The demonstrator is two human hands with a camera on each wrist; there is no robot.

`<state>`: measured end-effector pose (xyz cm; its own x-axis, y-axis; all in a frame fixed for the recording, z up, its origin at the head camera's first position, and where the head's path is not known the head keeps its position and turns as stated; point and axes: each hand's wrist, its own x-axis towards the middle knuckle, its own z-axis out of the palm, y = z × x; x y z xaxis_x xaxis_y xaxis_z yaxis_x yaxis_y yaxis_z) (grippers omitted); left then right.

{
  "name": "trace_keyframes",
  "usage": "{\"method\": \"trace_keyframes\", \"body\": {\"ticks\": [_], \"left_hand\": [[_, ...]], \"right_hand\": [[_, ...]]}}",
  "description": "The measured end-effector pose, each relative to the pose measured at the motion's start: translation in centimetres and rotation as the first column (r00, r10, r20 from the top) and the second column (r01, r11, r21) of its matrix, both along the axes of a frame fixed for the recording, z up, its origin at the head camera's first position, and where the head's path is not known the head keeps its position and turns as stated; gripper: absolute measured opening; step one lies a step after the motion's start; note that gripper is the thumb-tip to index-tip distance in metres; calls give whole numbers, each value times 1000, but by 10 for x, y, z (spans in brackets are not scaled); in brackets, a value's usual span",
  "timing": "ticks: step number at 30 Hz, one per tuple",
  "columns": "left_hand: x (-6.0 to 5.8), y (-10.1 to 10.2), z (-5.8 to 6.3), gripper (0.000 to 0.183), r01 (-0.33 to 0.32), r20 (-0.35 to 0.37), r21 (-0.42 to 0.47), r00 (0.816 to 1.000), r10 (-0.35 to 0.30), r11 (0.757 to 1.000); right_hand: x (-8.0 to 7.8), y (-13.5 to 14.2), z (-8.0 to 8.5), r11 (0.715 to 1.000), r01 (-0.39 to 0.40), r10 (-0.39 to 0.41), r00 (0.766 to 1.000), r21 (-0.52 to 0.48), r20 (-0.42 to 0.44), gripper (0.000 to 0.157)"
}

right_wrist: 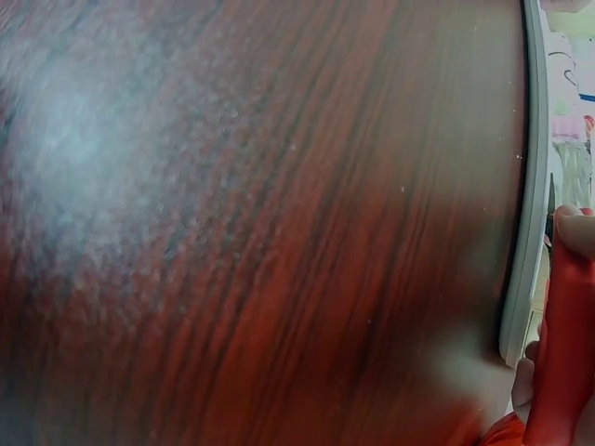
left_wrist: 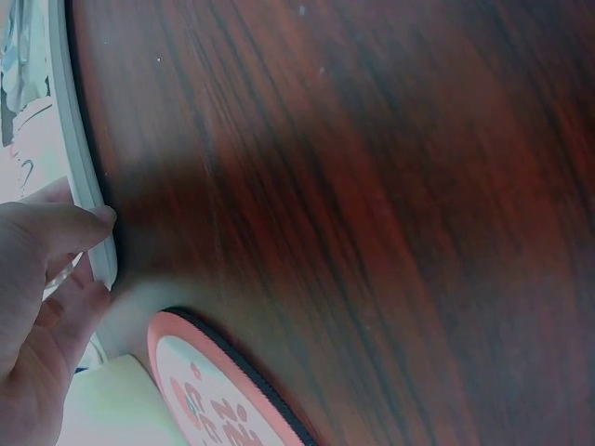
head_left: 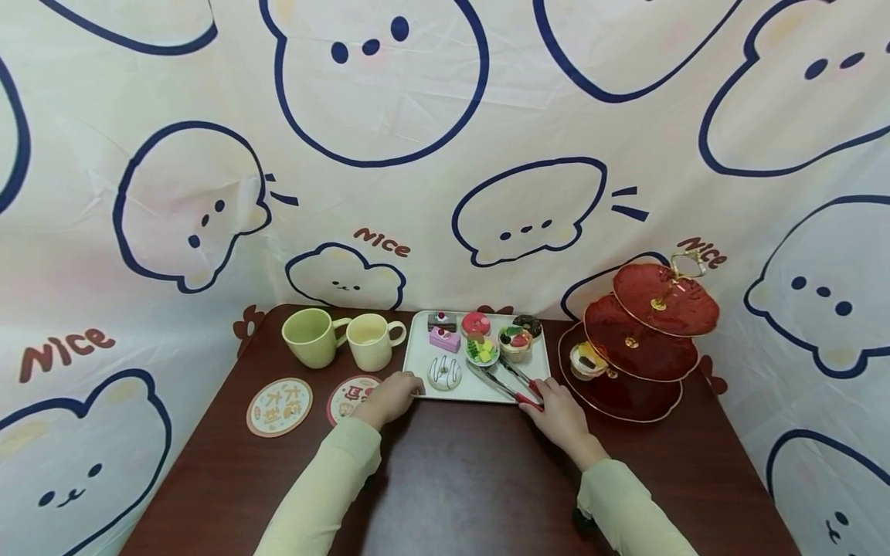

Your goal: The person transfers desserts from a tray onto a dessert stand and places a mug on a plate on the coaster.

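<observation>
A white rectangular tray (head_left: 417, 347) holds several toy sweets: a white striped donut (head_left: 444, 374), a pink donut (head_left: 476, 323), a dark donut (head_left: 527, 325), two cake slices and two fruit cups. My left hand (head_left: 392, 396) grips the tray's front left corner; in the left wrist view thumb and fingers pinch its rim (left_wrist: 79, 158). My right hand (head_left: 562, 417), at the front right corner, holds red-handled metal tongs (head_left: 492, 380) that lie over the tray with their arms apart. In the right wrist view the thumb lies on a red handle (right_wrist: 567, 344).
Left of the tray stand a green mug (head_left: 310, 340) and a cream mug (head_left: 371, 344), with two round coasters (head_left: 280, 407) in front. On the right, a red three-tier stand (head_left: 636, 347) carries a cream-topped tart (head_left: 587, 361) on its bottom tier. A patterned cloth (head_left: 431, 201) hangs behind.
</observation>
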<state>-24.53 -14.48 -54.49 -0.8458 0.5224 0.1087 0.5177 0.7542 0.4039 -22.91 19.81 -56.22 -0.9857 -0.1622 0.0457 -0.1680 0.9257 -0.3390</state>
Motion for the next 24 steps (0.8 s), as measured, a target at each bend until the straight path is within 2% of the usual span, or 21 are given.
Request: {"method": "trace_keyframes", "body": {"ticks": [7, 24], "left_hand": [[-2, 1, -4, 21, -36, 32, -38, 999, 37, 999], [-5, 2, -5, 20, -25, 20, -39, 999, 26, 999]], "right_hand": [[0, -1, 0, 1000, 1, -1, 1000, 1, 2, 60], [4, -3, 0, 1000, -12, 11, 1000, -19, -23, 60]]}}
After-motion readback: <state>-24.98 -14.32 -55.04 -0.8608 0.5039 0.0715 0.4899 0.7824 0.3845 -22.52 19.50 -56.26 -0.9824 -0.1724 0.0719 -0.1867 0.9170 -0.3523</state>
